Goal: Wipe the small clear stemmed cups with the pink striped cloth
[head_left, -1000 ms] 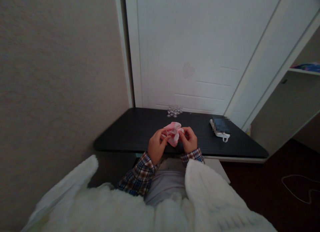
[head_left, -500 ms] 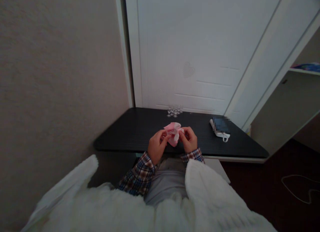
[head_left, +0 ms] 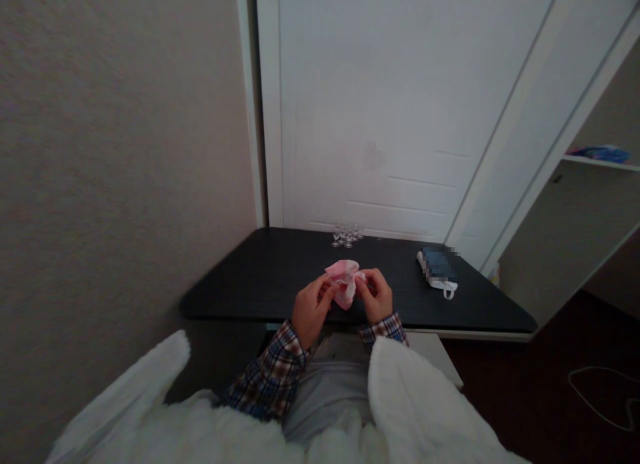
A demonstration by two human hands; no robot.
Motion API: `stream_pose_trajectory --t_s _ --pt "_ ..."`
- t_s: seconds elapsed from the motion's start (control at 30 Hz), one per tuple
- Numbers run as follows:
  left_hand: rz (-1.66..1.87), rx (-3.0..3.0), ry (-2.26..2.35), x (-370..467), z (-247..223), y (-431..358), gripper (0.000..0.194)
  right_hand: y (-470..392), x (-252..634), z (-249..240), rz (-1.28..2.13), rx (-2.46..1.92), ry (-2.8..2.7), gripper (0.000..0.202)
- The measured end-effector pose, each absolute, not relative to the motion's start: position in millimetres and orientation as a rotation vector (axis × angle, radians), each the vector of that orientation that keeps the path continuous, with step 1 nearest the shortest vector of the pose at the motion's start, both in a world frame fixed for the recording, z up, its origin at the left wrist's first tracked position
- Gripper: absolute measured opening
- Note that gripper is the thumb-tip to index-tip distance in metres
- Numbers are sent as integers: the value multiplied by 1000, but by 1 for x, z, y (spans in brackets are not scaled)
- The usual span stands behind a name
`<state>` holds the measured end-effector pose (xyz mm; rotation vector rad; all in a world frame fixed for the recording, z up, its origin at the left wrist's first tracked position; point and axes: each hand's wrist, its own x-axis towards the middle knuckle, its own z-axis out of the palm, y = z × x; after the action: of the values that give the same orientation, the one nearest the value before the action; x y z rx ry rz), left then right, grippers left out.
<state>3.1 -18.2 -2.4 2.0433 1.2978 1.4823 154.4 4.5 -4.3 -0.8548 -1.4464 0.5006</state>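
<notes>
Over the front part of the black table (head_left: 240, 277), my left hand (head_left: 311, 311) is closed on a small clear goblet (head_left: 342, 281), its thumb and fingers pinching one end. A pink and white cloth (head_left: 344, 267) wraps loosely around the goblet, with a flap hanging below. My right hand (head_left: 377, 296) pinches the cloth at the goblet's other end. The fingers and cloth partly hide the goblet. Several small clear goblets (head_left: 347, 235) stand grouped at the table's back edge, beyond my hands.
A dark-screened device with a white edge and loop (head_left: 439, 267) lies on the table's right side. Behind the table rises a white panelled door (head_left: 415, 84), and a beige wall (head_left: 125, 151) stands to the left. A pale cable (head_left: 595, 407) lies on the dark floor.
The view has tilted up slightly, so everything sits lower in the picture. Both hands keep hold of the goblet and cloth, with only slight finger movement.
</notes>
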Motion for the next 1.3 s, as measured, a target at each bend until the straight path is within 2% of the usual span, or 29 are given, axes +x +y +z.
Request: stream_pose_trajectory --t_s 0.27,0.97,1.1,1.3 --pt "1425 2068 1383 3 0 -19 32 6 154 -9 469 -874 -1475 15" --pt "1525 1949 1340 3 -5 -13 32 9 152 -8 470 -911 -1495 18" --pt "1400 1967 1346 2 5 -14 29 21 153 -6 510 -972 -1500 18" --pt "1066 2283 1325 -8 47 12 31 48 176 18 666 -993 -1684 14"
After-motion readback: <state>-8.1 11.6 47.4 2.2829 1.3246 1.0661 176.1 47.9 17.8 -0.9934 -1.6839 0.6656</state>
